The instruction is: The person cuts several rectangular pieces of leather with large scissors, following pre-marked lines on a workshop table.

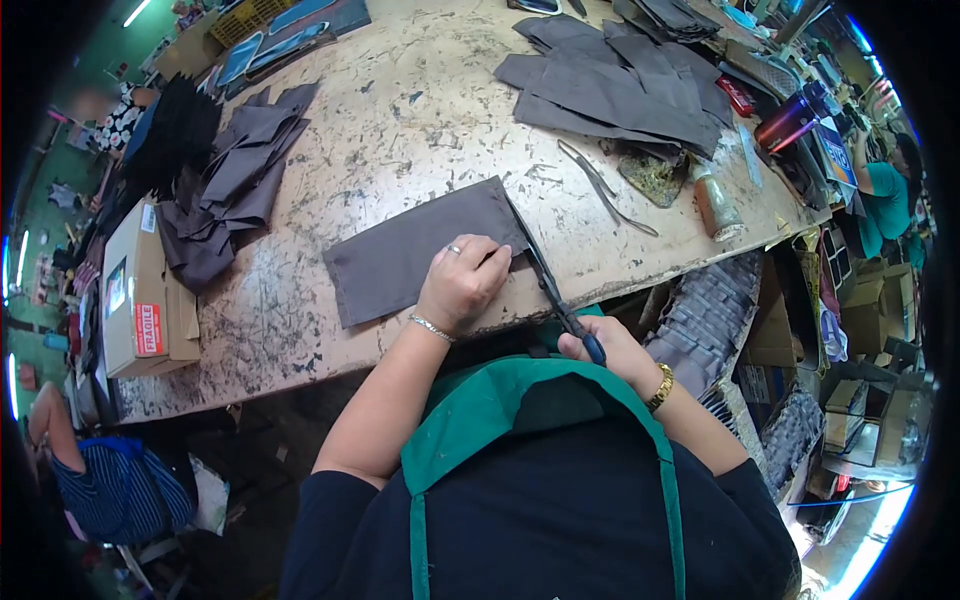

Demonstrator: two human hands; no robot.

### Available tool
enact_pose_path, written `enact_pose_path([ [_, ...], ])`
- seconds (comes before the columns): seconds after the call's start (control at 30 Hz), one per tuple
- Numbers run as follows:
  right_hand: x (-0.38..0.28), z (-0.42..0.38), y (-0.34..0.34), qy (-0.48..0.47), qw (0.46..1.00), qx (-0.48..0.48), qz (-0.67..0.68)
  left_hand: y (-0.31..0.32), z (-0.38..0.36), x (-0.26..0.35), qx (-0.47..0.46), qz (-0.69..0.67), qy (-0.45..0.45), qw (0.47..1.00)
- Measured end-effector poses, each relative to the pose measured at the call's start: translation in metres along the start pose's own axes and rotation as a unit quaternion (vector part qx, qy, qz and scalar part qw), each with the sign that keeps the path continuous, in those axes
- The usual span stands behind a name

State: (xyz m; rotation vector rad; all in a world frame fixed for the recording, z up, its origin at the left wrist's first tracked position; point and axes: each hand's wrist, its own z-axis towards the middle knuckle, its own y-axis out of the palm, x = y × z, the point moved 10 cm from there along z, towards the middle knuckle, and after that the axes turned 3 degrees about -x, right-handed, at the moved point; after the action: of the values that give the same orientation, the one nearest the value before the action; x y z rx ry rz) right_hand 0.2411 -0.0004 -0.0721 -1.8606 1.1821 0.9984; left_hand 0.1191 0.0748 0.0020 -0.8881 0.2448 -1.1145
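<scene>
A flat rectangular piece of dark brown fabric (400,255) lies at a slant on the worn worktable (400,120), close to its front edge. My left hand (465,282) rests on the fabric's right end, fingers curled and closed at its edge. In my right hand (615,350) is a pair of scissors (552,288), held by the dark handles. The blades run along the right-hand edge of the fabric, pointing away from me. Whether they are parted is hard to make out.
Brown fabric pieces are heaped at the back right (620,95) and hang at the left (235,180). A cardboard box (180,320) stands on the left. To the right are metal tongs-like strips (605,190), a jar (715,205) and a purple bottle (795,115). Co-workers sit either side.
</scene>
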Motion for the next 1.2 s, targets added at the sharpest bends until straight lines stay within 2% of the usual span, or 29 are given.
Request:
enact_pose_path([
  [0.13,-0.005,0.004,-0.001,-0.024,0.999,0.027,-0.032,-0.001,-0.001,-0.001,0.005,-0.011,0.002,1.0],
  [0.27,-0.009,-0.002,0.001,-0.009,0.999,0.042,-0.031,0.0,-0.002,-0.003,0.012,0.002,-0.001,1.0],
  [0.37,0.01,0.003,0.001,-0.012,0.999,0.048,0.012,0.001,-0.002,-0.004,0.013,0.007,-0.005,1.0],
  [0.43,0.008,0.002,-0.002,-0.036,0.996,0.068,-0.038,0.0,-0.002,-0.004,0.012,0.003,-0.005,1.0],
  [0.53,0.008,0.003,0.003,-0.022,0.998,0.053,0.027,-0.001,-0.002,-0.003,0.008,-0.003,-0.013,1.0],
  [0.67,-0.004,0.009,0.0,-0.015,0.999,0.038,0.024,-0.003,-0.003,-0.001,0.015,-0.041,0.006,0.999],
  [0.73,0.008,0.016,0.004,0.026,0.999,0.017,0.033,-0.003,-0.003,0.0,0.016,-0.045,0.01,0.999],
  [0.93,0.001,0.018,0.008,0.031,0.996,0.029,0.077,-0.005,-0.002,0.002,0.017,-0.057,0.022,0.998],
  [1.2,-0.016,0.013,0.007,0.013,0.997,0.056,0.053,-0.006,-0.003,0.004,0.018,-0.057,0.023,0.998],
])
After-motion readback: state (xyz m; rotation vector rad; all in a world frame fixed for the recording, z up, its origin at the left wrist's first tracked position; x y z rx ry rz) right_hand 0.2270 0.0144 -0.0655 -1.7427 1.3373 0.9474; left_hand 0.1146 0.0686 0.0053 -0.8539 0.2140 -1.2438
